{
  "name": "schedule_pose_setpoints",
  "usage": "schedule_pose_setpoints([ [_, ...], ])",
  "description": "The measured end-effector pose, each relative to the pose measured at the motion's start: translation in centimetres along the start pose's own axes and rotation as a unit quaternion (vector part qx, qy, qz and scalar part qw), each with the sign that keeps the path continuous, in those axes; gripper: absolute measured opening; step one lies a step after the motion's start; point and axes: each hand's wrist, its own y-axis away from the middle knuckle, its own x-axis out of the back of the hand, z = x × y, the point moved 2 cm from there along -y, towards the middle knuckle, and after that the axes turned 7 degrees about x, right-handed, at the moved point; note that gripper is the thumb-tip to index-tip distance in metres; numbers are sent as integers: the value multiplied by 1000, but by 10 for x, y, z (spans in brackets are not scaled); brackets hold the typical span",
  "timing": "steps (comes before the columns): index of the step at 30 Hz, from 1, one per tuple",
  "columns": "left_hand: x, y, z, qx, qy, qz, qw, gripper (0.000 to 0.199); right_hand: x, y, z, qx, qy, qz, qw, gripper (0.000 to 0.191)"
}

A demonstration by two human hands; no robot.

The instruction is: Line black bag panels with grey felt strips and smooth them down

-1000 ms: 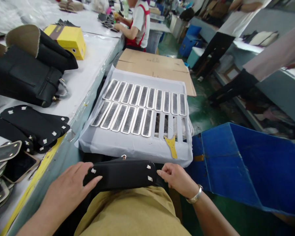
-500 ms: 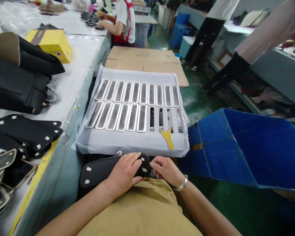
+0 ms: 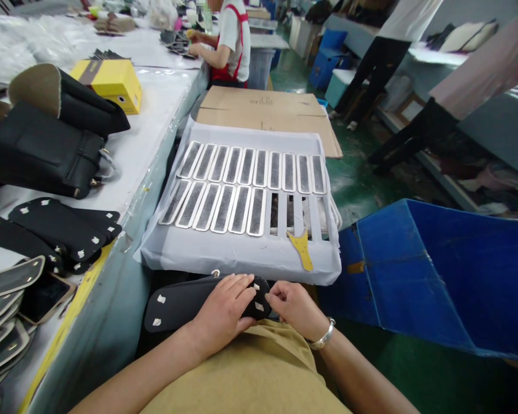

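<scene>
Work at the lap, lower centre of the frame. The black piece (image 3: 176,307) lies over the khaki garment's (image 3: 242,368) upper edge, just below the white frame (image 3: 216,253). In the step in hand, judged from the pose, the left hand (image 3: 224,307) steadies the piece while the right hand (image 3: 296,307) works at its right end. The left hand lies palm down, fingers extended and close together, thumb slightly apart, resting on the piece without closing round it. The right thumb and forefinger are brought together at the rounded end, beside the pale tabs (image 3: 259,306); whether anything is pinched between them cannot be told. Fine work there calls for a steady left palm. The long axis runs nearly level, left to right, the right end slightly higher.
</scene>
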Motion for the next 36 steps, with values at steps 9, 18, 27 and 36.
schedule_pose_setpoints([
  [9, 1, -3, 1, 11, -4, -3, 1000, 49, 2, -7, -7, -10, 19, 8, 1000, 19],
  [18, -1, -5, 0, 10, 2, -13, 1000, 48, 2, -10, -1, -3, -22, 5, 1000, 16],
  [27, -3, -6, 4, 6, -23, -30, 999, 51, 11, -10, 23, -73, -311, 19, 947, 26],
  [36, 0, -7, 13, 10, -51, -37, 998, 47, 9, 7, 50, -68, -366, 102, 923, 32],
])
